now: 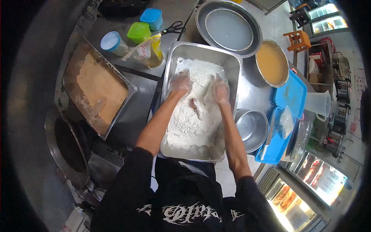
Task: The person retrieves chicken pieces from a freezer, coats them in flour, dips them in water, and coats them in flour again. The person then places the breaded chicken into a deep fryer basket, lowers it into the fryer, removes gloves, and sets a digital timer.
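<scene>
A reddish-brown piece (194, 103), partly powdered with some surface uncoated, lies amid white powder (183, 123) in the metal tray (234, 77). Left hand (180, 83) and right hand (220, 92), both gloved, flank its far end; their grip cannot be determined.

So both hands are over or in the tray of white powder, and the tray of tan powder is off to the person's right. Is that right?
Not quite: the tray of tan powder is on the person's left, as the head view shows. The left hand and right hand are over or in the tray of white powder.
</scene>
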Demonstrator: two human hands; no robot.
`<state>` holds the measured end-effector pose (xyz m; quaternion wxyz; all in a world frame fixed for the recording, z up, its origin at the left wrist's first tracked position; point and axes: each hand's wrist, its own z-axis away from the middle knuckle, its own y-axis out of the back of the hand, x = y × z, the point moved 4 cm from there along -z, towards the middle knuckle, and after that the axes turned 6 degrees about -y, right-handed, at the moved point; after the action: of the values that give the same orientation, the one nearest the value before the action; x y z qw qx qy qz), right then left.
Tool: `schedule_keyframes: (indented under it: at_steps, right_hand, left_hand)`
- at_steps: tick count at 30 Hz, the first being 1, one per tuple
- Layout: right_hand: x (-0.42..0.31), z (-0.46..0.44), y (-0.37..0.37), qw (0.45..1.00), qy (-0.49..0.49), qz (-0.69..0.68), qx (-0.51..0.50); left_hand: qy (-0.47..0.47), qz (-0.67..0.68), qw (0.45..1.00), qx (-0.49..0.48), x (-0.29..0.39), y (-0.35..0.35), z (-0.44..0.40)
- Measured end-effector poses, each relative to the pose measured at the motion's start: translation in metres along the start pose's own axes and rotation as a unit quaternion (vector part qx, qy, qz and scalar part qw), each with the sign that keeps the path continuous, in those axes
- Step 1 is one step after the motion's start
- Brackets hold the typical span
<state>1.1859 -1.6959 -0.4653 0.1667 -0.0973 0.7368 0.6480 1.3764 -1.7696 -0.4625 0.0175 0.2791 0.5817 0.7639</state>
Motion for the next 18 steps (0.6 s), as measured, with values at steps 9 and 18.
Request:
schedule_keyframes:
  at_steps: [9, 18]
  right_hand:
    - [-0.048, 0.005, -0.004, 0.939, -0.002, -0.094, -0.330]
    - [-0.025, 0.130, -0.033, 0.975, -0.184, -0.110, -0.053]
  left_hand:
    - [0.060, 0.331, 0.917, -0.214, -0.025, -0.108, 0.024]
    - [0.215, 0.180, 0.959, 0.046, 0.070, -0.047, 0.126]
